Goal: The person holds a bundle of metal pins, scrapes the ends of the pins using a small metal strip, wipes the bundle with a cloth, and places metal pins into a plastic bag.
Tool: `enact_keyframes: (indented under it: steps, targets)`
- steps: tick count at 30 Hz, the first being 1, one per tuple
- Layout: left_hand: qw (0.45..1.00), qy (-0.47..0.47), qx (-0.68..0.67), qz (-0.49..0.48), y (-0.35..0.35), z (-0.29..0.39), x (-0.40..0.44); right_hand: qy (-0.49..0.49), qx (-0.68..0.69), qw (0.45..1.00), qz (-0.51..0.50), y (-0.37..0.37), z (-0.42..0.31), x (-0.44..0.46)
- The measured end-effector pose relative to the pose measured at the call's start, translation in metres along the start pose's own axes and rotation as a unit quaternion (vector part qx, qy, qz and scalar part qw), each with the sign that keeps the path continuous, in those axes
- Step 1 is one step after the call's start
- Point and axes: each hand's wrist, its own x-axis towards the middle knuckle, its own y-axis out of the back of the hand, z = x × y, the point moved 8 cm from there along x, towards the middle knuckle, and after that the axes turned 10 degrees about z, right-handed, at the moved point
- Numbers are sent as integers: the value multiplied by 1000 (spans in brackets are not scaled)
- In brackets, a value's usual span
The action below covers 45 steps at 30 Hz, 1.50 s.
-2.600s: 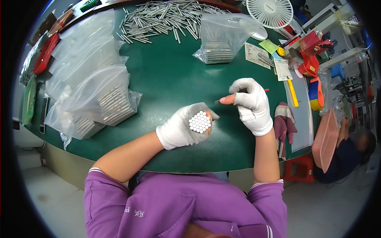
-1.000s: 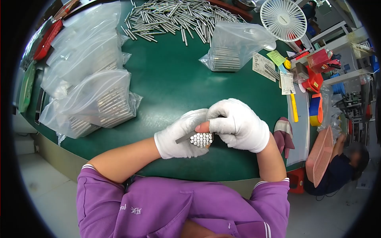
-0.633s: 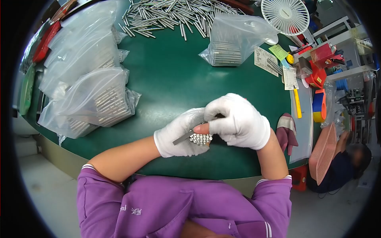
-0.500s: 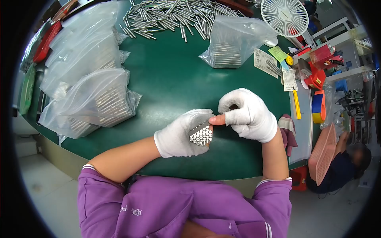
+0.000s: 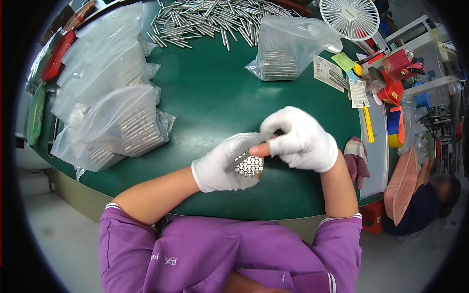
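Note:
My left hand [image 5: 218, 165], in a white glove, is wrapped round a bundle of metal rods [image 5: 250, 167]. The rods' round, shiny ends face me in a tight cluster, and a dark grey strip [image 5: 238, 161] lies slantwise along the upper side of them. Close on the right is my right hand [image 5: 302, 140], also gloved, with its fingers curled and its bare thumb tip resting at the top of the rod ends. Whether anything is pinched behind that thumb is hidden. Both hands are held above the green table [image 5: 210, 110].
Loose metal rods [image 5: 210, 19] are heaped at the back. Plastic bags of rods [image 5: 139, 127] lie on the left, another bag [image 5: 279, 61] at the back. On the right are a white fan [image 5: 350, 18], paper slips [image 5: 359, 93], a yellow cutter [image 5: 368, 124], a pink basket [image 5: 401, 188] and a seated person [image 5: 415, 210].
My right hand has shifted slightly left, its thumb now further over the rod ends. My left hand still holds the bundle in nearly the same place.

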Motion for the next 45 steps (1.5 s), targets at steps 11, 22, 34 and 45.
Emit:
enact_keyframes:
  steps: [11, 22, 34, 45]
  targets:
    - [999, 3, 45, -2, -2, 3, 2, -42, -24, 999, -7, 22, 10, -7]
    - [999, 34, 15, 2, -1, -1, 2, -65, 10, 997, -29, 18, 13, -10]
    - [998, -51, 46, 15, 2, -1, 2, 41, -28, 999, 22, -2, -10, 3]
    - [997, -51, 54, -17, 0, -3, 1, -107, -80, 990, 39, 52, 4, -15]
